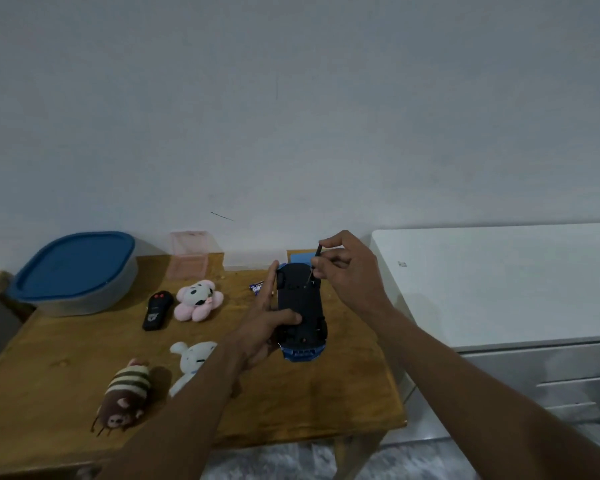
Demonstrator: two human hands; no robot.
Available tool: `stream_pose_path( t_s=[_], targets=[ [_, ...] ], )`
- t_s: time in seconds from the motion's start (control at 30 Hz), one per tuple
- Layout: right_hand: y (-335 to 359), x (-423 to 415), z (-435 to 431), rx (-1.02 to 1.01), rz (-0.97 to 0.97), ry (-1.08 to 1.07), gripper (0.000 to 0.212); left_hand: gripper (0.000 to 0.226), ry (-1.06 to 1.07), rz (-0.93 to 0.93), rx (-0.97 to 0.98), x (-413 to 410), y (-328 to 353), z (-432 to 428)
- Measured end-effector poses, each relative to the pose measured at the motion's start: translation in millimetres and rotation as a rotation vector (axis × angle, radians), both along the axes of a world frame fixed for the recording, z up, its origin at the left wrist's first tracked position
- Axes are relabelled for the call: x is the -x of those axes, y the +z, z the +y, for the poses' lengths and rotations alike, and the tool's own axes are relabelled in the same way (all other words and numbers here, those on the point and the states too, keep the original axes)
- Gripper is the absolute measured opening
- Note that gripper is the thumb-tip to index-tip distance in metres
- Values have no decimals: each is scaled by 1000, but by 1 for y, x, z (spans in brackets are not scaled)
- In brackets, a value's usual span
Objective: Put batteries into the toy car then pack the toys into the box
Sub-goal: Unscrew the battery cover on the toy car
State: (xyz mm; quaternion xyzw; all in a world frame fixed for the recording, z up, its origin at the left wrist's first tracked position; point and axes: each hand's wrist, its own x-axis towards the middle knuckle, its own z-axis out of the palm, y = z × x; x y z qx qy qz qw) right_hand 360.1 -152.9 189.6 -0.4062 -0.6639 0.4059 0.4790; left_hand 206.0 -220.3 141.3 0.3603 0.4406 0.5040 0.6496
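Observation:
A blue toy car (302, 313) lies upside down, its black underside facing up, above the wooden table (66, 358). My left hand (264, 323) holds the car along its left side, thumb across the underside. My right hand (347, 271) pinches a small black screwdriver (316, 261), whose tip touches the far end of the underside. A pack of batteries (257, 288) lies on the table just left of the car. The grey box with a blue lid (73, 268) stands at the back left.
On the table lie a black remote (158, 310), a pink plush (198, 299), a white plush (193, 365) and a striped brown plush (125, 396). A pink clear container (189, 259) stands at the back. A white cabinet (499, 282) adjoins the table's right side.

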Motion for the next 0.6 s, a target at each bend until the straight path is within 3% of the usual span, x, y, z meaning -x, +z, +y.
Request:
stream_pose_path(
  t_s=[0.33, 0.6],
  targets=[
    [-4, -6, 6, -35, -59, 4, 15, 122, -53, 67, 30, -6, -4, 1],
    [-7, -7, 5, -47, -66, -11, 16, 115, -33, 152, -8, -7, -12, 1]
  ],
)
